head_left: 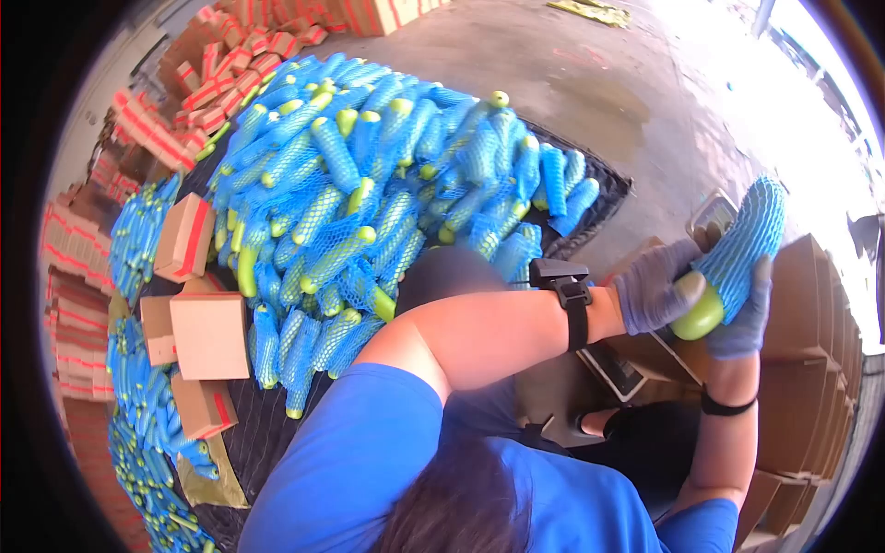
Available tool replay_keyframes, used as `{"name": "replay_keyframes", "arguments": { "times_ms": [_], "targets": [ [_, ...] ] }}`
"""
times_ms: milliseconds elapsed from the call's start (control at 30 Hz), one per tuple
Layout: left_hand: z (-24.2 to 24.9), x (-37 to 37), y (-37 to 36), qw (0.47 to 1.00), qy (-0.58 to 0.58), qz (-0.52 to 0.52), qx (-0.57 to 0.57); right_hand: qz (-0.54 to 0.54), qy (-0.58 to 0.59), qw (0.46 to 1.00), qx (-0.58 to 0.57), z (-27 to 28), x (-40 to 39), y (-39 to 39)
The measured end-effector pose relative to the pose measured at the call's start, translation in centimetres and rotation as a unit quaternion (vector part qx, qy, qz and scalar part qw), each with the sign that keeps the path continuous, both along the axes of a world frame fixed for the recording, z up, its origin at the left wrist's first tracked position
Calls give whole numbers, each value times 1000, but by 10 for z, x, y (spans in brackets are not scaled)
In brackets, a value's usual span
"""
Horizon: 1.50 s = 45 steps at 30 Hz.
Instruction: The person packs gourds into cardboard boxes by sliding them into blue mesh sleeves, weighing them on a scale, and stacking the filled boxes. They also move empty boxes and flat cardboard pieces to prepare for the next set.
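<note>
A green gourd (700, 315) in a blue mesh sleeve (758, 219) is raised at the right, its bare rounded end toward me. My left hand (653, 288), in a grey glove, is closed around the gourd's near side, with the thumb by the bare end. From the other side my right hand (743, 323), also gloved in grey, grips the sleeve and gourd. A black device (560, 275) is strapped to my left wrist, and a black band (728, 403) circles my right one.
A large pile of sleeved gourds (341, 175) lies on a dark quilted cloth (267, 452). Cardboard boxes (211, 335) stand beside the pile, with more boxes (795, 313) stacked at the right. Red-taped cartons (147, 129) fill the far left. A framed flat panel (616, 370) lies below my arms.
</note>
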<state>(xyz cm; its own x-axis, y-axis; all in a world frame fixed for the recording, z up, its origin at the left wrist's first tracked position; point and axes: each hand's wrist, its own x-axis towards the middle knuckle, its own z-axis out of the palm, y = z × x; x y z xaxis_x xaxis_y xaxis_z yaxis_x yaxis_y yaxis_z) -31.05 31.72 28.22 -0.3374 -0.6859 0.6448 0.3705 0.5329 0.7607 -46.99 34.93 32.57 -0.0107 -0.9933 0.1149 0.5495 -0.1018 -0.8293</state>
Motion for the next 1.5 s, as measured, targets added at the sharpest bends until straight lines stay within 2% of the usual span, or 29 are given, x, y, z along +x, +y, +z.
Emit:
{"name": "replay_keyframes", "arguments": {
  "times_ms": [33, 67, 133, 167, 233, 267, 333, 433, 500, 567, 633, 700, 733, 767, 800, 867, 933, 967, 1033, 1100, 1133, 1167, 1200, 1233, 1267, 1300, 1367, 1433, 1500],
  "targets": [
    [-11, -2, -4, 991, -99, 83, -15, 34, -75, 996, 35, -14, -13, -5],
    [-23, -8, -10, 969, -191, 150, -32, -15, -53, 997, 62, -6, -7, -6],
    [12, 6, -9, 939, -317, 134, 2, 21, -18, 996, 85, -5, -35, -20],
    [8, 7, -22, 889, -431, 153, -22, 29, -35, 993, 110, -2, -43, -26],
    [17, 32, -38, 826, -561, 52, 25, 80, 90, 984, 129, -8, -87, -48],
    [16, 44, -45, 816, -577, 25, 7, 84, 208, 966, 127, -16, -108, -54],
    [19, 58, -52, 799, -600, 17, -16, 131, 417, 888, 142, -42, -133, -59],
    [9, 68, -56, 786, -617, 39, -11, 192, 677, 688, 177, -73, -123, -48],
    [0, 73, -62, 762, -647, -4, -21, 272, 714, 591, 258, -101, -113, -49],
    [-4, 77, -66, 758, -651, -21, -35, 336, 767, 464, 289, -142, -99, -59],
    [-8, 81, -69, 758, -649, -7, -61, 374, 725, 497, 297, -169, -88, -59],
    [-4, 80, -74, 752, -658, -16, -46, 357, 825, 370, 232, -261, -90, -59],
    [-3, 81, -75, 768, -638, -20, -56, 341, 827, 403, 195, -262, -83, -55],
    [0, 87, -76, 782, -620, -16, -62, 354, 837, 391, 145, -297, -97, -54],
    [8, 93, -77, 783, -619, -22, -59, 302, 855, 410, 98, -345, -119, -50],
    [21, 113, -81, 804, -592, -22, -55, 339, 835, 417, 118, -261, -103, -47],
    [44, 145, -93, 811, -574, -109, 18, 401, 852, 319, 112, -204, -94, -58],
    [21, 169, -107, 837, -529, -129, 49, 418, 843, 326, 92, -192, -101, -63],
    [3, 222, -132, 859, -484, -135, 102, 416, 824, 350, 157, -156, -110, -64],
    [-37, 286, -165, 857, -457, -32, 237, 406, 817, 382, 147, -144, -129, -61],
    [-82, 330, -192, 814, -493, 163, 262, 390, 786, 445, 179, -135, -133, -57],
    [-118, 373, -210, 736, -510, 348, 278, 372, 748, 507, 214, -121, -130, -55],
    [-124, 399, -207, 632, -468, 494, 371, 371, 749, 506, 211, -110, -123, -58],
    [-135, 407, -214, 591, -499, 530, 347, 351, 698, 574, 246, -97, -119, -52],
    [-148, 433, -209, 501, -436, 613, 429, 328, 641, 636, 278, -95, -115, -53],
    [-166, 465, -217, 406, -358, 676, 500, 318, 645, 636, 280, -101, -114, -62],
    [-188, 493, -227, 349, -362, 690, 521, 267, 602, 717, 228, -110, -126, -56],
    [-181, 491, -230, 308, -387, 702, 511, 252, 636, 695, 223, -123, -135, -58],
    [-171, 495, -227, 336, -398, 679, 517, 230, 709, 633, 209, -127, -140, -60]
  ]
}}
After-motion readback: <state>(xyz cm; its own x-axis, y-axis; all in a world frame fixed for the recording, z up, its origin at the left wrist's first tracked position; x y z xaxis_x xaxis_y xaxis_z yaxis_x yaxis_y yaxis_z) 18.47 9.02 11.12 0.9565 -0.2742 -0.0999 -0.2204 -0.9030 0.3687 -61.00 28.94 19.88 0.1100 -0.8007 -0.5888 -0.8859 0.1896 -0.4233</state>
